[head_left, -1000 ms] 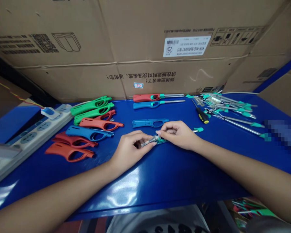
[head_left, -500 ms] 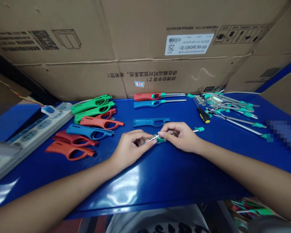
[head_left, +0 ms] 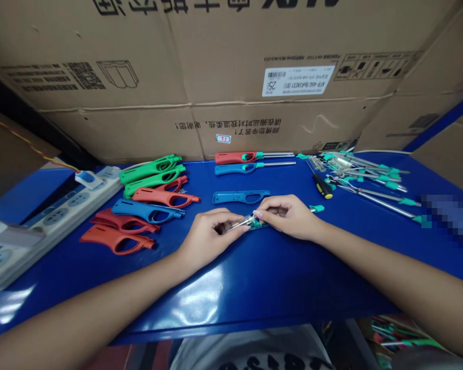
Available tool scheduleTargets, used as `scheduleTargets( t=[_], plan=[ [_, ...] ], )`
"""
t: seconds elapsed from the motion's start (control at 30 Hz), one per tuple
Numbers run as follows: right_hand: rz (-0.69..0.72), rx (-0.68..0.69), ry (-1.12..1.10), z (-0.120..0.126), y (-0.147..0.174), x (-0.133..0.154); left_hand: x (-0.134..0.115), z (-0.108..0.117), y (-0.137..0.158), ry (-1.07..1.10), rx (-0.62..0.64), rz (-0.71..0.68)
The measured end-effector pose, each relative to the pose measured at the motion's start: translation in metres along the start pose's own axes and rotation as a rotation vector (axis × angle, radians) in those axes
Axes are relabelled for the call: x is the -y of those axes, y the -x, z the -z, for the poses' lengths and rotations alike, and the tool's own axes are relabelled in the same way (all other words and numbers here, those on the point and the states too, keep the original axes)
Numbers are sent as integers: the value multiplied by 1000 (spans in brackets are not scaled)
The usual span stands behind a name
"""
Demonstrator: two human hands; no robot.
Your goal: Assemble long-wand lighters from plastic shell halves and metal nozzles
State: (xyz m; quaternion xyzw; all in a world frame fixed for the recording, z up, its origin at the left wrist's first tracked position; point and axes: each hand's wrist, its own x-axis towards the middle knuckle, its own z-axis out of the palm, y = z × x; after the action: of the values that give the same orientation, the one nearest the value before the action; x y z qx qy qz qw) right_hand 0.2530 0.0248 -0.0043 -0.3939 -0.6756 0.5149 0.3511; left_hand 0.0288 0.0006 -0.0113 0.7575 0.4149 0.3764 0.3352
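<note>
Between my two hands, low over the blue table, is a lighter's inner assembly (head_left: 248,221) with a clear body and green parts. My left hand (head_left: 211,235) is closed on its clear end, thumb along the near side. My right hand (head_left: 289,218) pinches its green middle part; a green tip (head_left: 317,208) sticks out beyond that hand. Fingers hide much of the assembly. Just behind my hands lies a blue lighter shell half (head_left: 241,197). Farther back, a blue lighter (head_left: 235,168) and a red lighter (head_left: 234,158) with metal tubes lie side by side.
Green, red and blue lighter shells (head_left: 139,211) lie at left beside a white power strip (head_left: 57,218). At right are a black and yellow screwdriver (head_left: 322,186) and a pile of metal tubes with green parts (head_left: 370,169). A cardboard box (head_left: 139,118) stands behind the table (head_left: 293,288).
The camera view has tilted up slightly, showing more of the cardboard box. Both hands keep nearly the same hold on the lighter's inner assembly; the things on the table have not moved.
</note>
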Motion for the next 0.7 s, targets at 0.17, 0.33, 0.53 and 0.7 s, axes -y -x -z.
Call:
scheduleTargets(
  t=[0.17,0.33,0.53,0.7],
  plan=[
    [-57,33,27,7,0,0,-7,18,-3,-115,73,-30],
    [-68,20,0,12,-1,-3,-9,26,-4,-316,184,-52],
    [-80,17,6,11,-1,-5,-8,20,-2,-326,198,-6],
    [-93,30,7,12,-2,-5,-11,22,-2,-330,210,-15]
  ],
)
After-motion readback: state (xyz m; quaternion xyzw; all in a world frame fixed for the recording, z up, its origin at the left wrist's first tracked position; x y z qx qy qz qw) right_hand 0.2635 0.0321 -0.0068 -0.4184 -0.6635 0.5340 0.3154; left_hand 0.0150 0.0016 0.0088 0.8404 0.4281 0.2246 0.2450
